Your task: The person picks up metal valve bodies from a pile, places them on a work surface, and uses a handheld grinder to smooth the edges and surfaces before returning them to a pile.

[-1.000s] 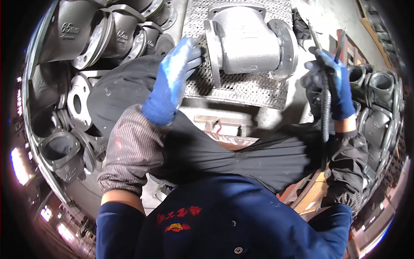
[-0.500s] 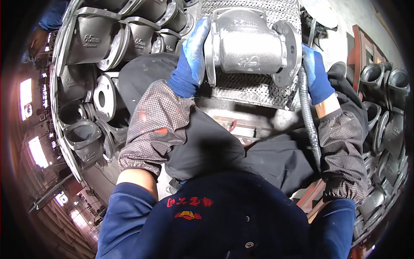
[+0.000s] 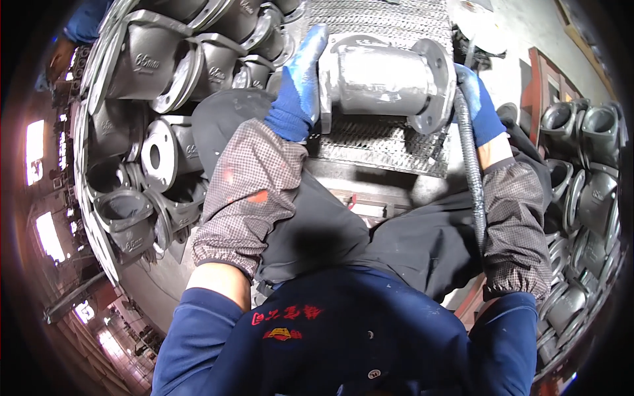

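A grey cast-metal flanged valve body lies sideways across a ridged metal work surface in front of me. My left hand, in a blue and pale-blue glove, grips its left flange with the fingers pointing away from me. At the opposite end my right hand, gloved the same way, closes on the round right flange, whose bolt holes show. Part of the right fingers is hidden behind that flange. A flexible ribbed metal hose runs beside my right hand and down along the forearm.
Several similar valve bodies are stacked at the left, with a loose-looking round flange among them. More castings stand at the right. A reddish metal frame rises behind them. Another person's blue sleeve shows at far upper left.
The valve body has rolled between my hands, so its far-side flange and raised markings are turned more out of sight. Both hands keep hold of the ends.
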Available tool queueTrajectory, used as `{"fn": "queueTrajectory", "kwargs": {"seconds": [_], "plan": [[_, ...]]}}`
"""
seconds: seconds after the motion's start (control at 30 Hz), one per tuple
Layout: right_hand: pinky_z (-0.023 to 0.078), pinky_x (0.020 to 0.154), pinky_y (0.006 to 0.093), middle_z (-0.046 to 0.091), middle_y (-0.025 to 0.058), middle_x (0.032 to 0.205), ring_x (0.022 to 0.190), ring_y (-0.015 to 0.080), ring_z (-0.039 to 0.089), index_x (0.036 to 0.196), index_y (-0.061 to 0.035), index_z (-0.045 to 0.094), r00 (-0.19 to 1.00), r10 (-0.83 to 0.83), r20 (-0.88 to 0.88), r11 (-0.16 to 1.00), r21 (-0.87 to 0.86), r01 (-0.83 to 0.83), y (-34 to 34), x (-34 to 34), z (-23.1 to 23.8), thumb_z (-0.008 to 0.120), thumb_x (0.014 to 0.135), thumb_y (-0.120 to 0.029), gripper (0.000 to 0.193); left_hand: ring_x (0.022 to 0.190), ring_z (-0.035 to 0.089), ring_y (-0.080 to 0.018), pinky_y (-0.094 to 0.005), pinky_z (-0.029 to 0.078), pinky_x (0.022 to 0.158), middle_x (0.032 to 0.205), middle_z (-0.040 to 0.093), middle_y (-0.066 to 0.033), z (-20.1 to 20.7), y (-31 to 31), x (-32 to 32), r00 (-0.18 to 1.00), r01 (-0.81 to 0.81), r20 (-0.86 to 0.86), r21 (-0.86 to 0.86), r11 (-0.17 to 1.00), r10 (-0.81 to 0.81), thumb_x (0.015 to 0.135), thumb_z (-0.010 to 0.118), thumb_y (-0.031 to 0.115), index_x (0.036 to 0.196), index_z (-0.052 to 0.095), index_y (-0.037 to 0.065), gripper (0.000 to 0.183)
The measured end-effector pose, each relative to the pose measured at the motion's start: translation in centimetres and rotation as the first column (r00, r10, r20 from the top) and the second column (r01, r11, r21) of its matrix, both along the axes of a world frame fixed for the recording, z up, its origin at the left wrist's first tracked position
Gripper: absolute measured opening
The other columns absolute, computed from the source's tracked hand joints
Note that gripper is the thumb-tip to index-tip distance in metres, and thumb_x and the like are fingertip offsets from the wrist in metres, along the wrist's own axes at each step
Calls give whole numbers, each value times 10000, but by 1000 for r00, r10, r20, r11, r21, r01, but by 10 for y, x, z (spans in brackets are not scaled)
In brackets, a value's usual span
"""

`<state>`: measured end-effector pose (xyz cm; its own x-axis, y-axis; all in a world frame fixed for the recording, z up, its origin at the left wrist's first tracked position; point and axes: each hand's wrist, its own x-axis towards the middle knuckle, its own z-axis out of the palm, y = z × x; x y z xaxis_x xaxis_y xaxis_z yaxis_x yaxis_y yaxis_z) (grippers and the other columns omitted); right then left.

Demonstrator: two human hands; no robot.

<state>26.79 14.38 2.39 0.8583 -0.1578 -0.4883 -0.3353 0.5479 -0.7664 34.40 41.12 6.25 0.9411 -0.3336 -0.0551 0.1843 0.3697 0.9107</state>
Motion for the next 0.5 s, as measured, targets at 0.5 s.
{"fn": "queueTrajectory", "kwargs": {"seconds": [0.5], "plan": [[496, 742, 257, 631, 139, 989, 831, 172, 620, 1097, 51, 575, 990, -119, -74, 982, -158, 106, 2, -19, -11, 400, 927, -176, 333, 1176, 466, -168, -306, 363, 1016, 1271, 492, -121, 5, -13, -2, 908, -116, 408, 451, 885, -89, 993, 347, 249, 1313, 397, -29, 427]]}}
